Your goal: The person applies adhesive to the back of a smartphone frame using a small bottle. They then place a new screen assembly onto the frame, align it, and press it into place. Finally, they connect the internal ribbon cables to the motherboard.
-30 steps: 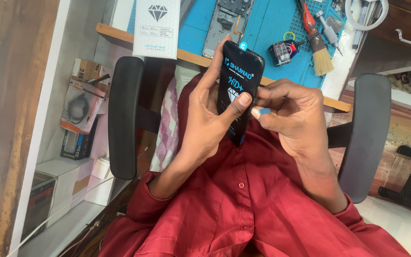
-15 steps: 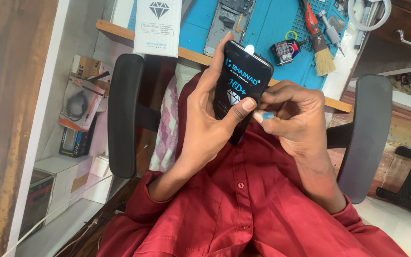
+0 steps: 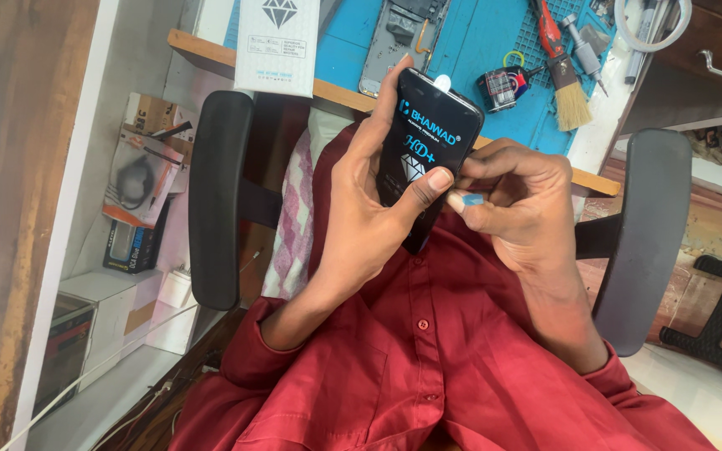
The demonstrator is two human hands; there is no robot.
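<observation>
My left hand (image 3: 361,217) holds a black phone-shaped glass panel (image 3: 428,134) upright in front of my chest, thumb across its lower front and index finger along its left edge. White and blue printing covers the panel's face. My right hand (image 3: 520,200) is at the panel's right edge, thumb and forefinger pinched on a small blue tab (image 3: 471,200). A small white tab sticks out at the panel's top (image 3: 442,81). I wear a dark red shirt (image 3: 428,367).
A blue work mat (image 3: 478,42) on the wooden desk carries an opened phone (image 3: 394,33), a brush (image 3: 568,92), a small red-and-black device (image 3: 501,86) and tools. A white box (image 3: 277,38) stands at the desk edge. Black chair armrests (image 3: 219,200) (image 3: 641,234) flank me. Shelves with boxes stand left.
The panel has stayed in my left hand and shifted slightly. My right fingers have closed on the blue tab at its right edge.
</observation>
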